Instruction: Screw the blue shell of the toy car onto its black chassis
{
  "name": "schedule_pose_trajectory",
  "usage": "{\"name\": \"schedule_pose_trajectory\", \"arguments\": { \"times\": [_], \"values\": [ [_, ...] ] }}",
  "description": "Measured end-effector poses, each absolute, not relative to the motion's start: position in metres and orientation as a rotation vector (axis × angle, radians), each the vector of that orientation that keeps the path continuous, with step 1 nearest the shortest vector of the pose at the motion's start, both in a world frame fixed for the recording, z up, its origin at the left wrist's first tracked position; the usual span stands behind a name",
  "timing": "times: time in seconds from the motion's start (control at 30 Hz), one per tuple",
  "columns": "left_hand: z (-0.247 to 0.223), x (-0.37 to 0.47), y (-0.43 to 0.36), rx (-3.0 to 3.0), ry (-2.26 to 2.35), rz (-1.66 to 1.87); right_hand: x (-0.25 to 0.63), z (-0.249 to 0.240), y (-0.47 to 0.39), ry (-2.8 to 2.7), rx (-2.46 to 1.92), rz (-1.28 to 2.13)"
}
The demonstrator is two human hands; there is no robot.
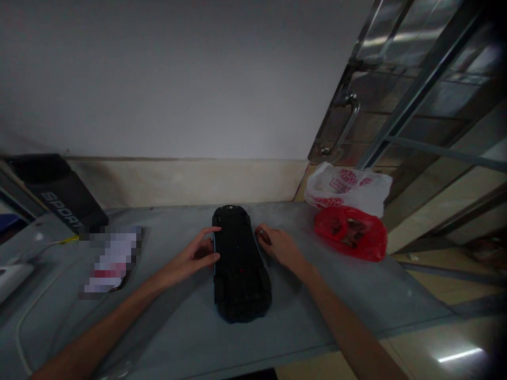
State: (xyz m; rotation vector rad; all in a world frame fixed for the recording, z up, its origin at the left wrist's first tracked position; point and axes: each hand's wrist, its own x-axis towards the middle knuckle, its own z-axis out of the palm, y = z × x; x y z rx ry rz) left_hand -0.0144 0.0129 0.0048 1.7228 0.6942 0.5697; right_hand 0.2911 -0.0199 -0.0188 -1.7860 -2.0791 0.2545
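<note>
A black, car-shaped object (237, 253) lies lengthwise on the grey table, its flat dark underside up and a thin blue edge along its left side. My left hand (194, 257) is at its left side, thumb and index finger spread, their tips touching the object's edge. Beside the right edge is my right hand (279, 245), its fingers curled together in a pinch. Whatever those fingers may hold is too small and dark to tell.
On the right of the table (301, 327) lie a red plastic bag (352, 235) and a white bag (348, 187). At left are a black "SPORT" box (63, 198), a blurred-out flat item (113, 258), a white device (13, 279) and a cable. A wall stands behind.
</note>
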Motion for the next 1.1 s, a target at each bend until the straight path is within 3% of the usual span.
{"name": "schedule_pose_trajectory", "arguments": {
  "times": [1.1],
  "values": [
    [0.0080, -0.0124, 0.0085, 1.706, 0.695, 0.582, 0.2926, -0.0217, -0.0188, -2.093, -1.800, 0.263]
  ]
}}
